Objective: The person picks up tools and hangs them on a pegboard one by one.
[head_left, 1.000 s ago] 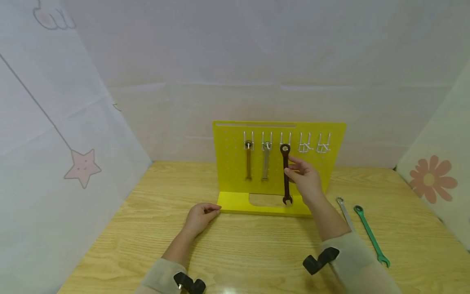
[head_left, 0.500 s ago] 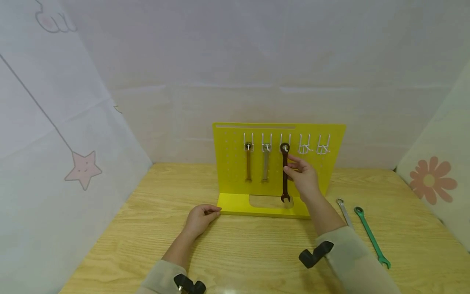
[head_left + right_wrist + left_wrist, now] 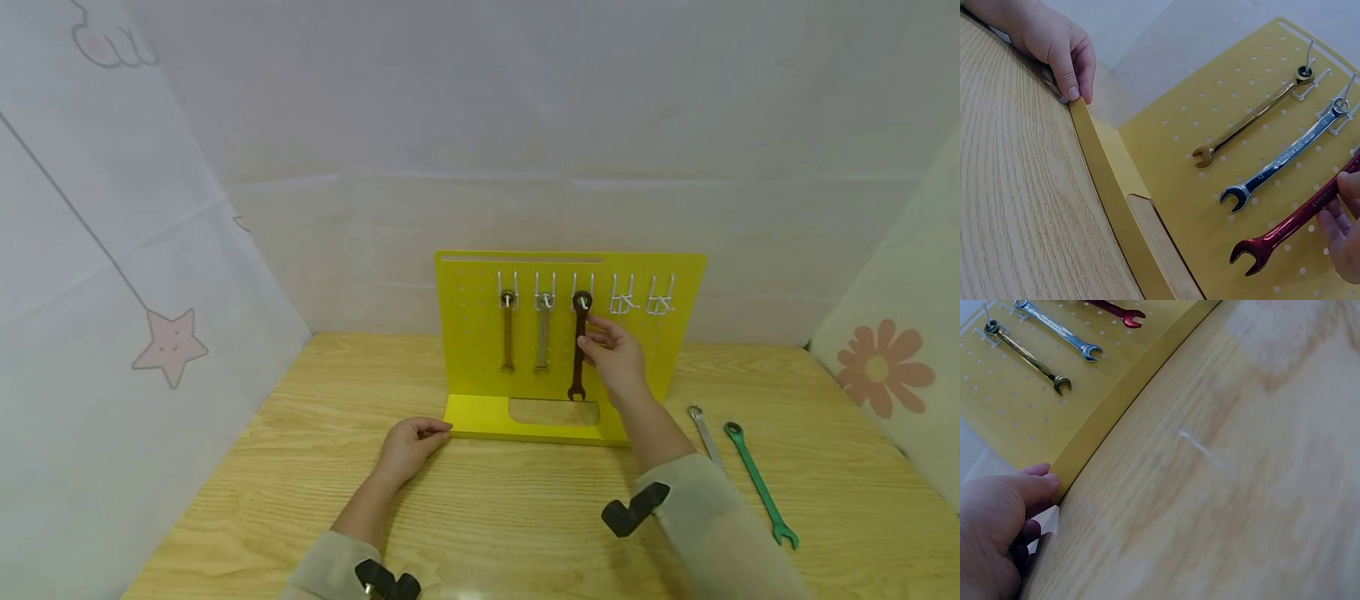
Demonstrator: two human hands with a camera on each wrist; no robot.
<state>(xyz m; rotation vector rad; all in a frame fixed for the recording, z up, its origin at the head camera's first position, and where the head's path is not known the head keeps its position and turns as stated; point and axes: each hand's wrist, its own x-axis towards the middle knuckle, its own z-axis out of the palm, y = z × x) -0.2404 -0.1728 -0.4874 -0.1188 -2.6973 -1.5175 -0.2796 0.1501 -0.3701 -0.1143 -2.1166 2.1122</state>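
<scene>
A yellow pegboard stand (image 3: 480, 412) stands on the table, with a gold wrench (image 3: 1254, 122) and a silver wrench (image 3: 1288, 156) hanging from its two leftmost hooks. My right hand (image 3: 617, 358) pinches a dark red combination wrench (image 3: 1297, 215) by its shaft, between thumb and fingers. The ring end of this wrench is at the third hook, the hook tip showing through the ring, and its open end points down close to the board. My left hand (image 3: 405, 448) pinches the front left corner of the stand's base, thumb on top, as the left wrist view shows.
Two white hooks (image 3: 622, 296) on the board's right side hold nothing. On the wooden table (image 3: 510, 517) to the right lie a green wrench (image 3: 759, 483) and a silver wrench (image 3: 705, 435), the latter partly behind the right forearm. White fabric (image 3: 480, 150) hangs behind and at both sides.
The dark red wrench's ring has moved onto the third hook, and its lower end has swung left and in towards the board. My right hand shifted slightly left; the left hand stayed put.
</scene>
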